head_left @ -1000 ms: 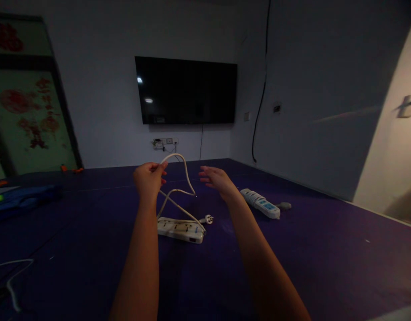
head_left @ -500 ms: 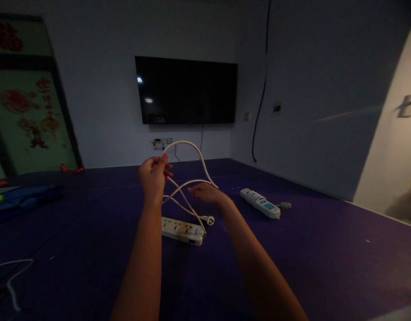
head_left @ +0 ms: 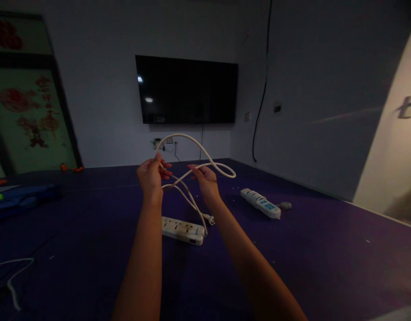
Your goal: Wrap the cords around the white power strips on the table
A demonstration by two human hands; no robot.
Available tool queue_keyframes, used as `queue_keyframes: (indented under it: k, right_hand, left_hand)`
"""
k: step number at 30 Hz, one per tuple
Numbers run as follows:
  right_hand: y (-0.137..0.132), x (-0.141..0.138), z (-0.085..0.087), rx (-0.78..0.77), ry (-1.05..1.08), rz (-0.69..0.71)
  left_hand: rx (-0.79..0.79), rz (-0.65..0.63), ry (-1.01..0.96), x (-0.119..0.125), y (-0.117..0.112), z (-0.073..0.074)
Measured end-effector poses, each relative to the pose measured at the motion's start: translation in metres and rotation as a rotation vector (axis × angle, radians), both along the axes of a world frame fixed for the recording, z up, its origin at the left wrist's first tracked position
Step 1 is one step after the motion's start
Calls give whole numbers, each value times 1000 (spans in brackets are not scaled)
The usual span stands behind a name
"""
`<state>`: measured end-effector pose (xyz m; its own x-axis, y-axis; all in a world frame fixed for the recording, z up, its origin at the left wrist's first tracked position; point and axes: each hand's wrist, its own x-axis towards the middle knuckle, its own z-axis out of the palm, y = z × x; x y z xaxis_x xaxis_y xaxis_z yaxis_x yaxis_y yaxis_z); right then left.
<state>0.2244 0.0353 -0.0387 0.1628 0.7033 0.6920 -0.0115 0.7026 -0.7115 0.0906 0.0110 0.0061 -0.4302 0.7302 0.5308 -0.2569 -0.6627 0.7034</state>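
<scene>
On the purple floor point(head_left: 325, 249), mid-room: one white strip point(head_left: 182, 230), laid flat, with its cord point(head_left: 205, 154) lifted clear above it. The cord is pinched by the left hand point(head_left: 151, 176), thumb and fingers closed on the foot of a tall arch. It is gripped again by the right hand point(head_left: 205, 178), fingers curled shut about it, with a loop standing out to the right of that hand. Two holds are seemingly used so that the loops are parted and not tangled; the strip is left down, apparently as an anchor for the slack. The plug point(head_left: 210, 219) is found at the free end, just beside the strip's right end; whether the floor is touched cannot be told. Also listed: a second strip point(head_left: 259, 203), well apart to the right; a dark TV point(head_left: 187, 89) on the far wall.
</scene>
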Motion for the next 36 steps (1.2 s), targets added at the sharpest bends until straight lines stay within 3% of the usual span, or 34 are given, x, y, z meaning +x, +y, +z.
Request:
queue_keyframes:
  k: [7, 12, 15, 19, 24, 27, 33, 36]
  right_hand:
    - [-23, 5, 15, 388, -483, -166]
    - [-28, -6, 12, 440, -813, -184]
    - [-31, -13, 9, 413, -903, -130]
    - [-40, -13, 11, 307, -974, -104]
    - [-42, -4, 17, 162, -1027, -341]
    - [-38, 2, 21, 67, -1090, -415]
    - [-33, 12, 23, -99, -1022, -584]
    - [-29, 19, 22, -200, -982, -683]
  left_hand:
    - [-74, -69, -21, -5, -3, 3]
    - [-227, -300, -40, -4, -10, 10]
    - [-282, -414, -70, -5, -10, 11]
    - [-305, -476, -114, -5, -4, 8]
    - [-291, -359, -8, 5, -4, 6]
    - [-238, -304, 24, 13, -6, 6]
    - [-285, -346, 286, 12, -13, 3]
    - [-320, -440, 412, 6, -22, 4]
